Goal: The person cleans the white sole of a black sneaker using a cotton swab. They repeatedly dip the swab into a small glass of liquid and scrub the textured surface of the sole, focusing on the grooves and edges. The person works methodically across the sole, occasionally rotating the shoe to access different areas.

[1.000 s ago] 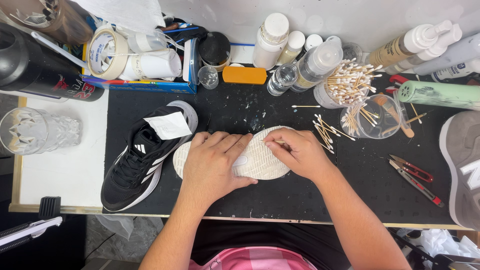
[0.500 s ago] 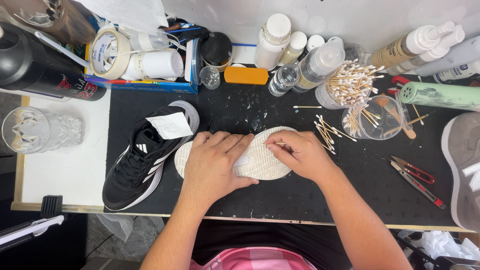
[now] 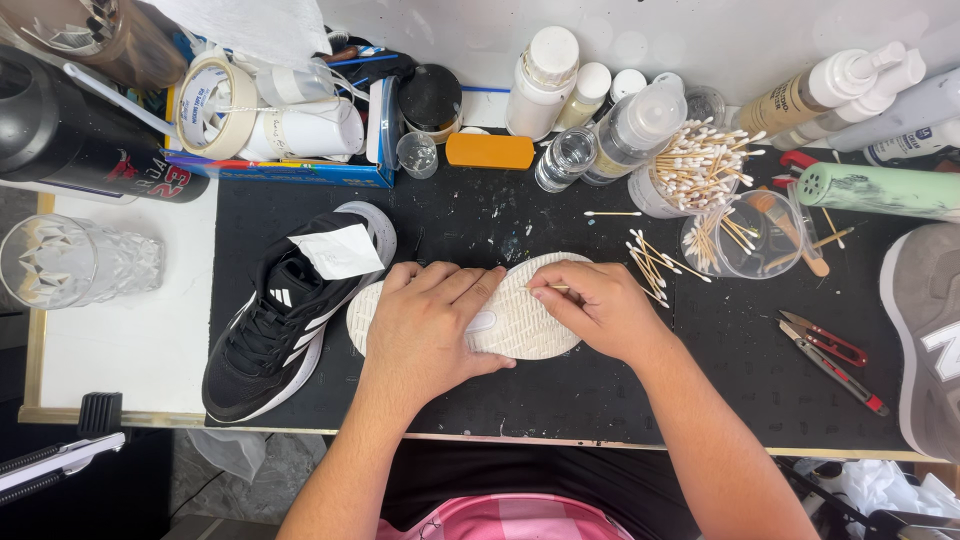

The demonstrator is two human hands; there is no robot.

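White ridged sole (image 3: 520,315) of upturned shoe, mid black mat (image 3: 600,390) on tabletop, pinned flat under open left hand (image 3: 432,325). Right hand (image 3: 598,305) pinched on thin stick (image 3: 556,288), probably a cotton swab, tip on tread. Hardly shifted from a second ago, same spot worked.

left hand (image 3: 430,325) hides the white sole's (image 3: 525,325) middle (upper unseen); grey shoe (image 3: 925,340) cut off at right edge.

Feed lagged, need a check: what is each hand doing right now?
Left hand: open, pressed flat on the upturned white shoe sole.
Right hand: fingers pinched shut on a thin stick against the sole.
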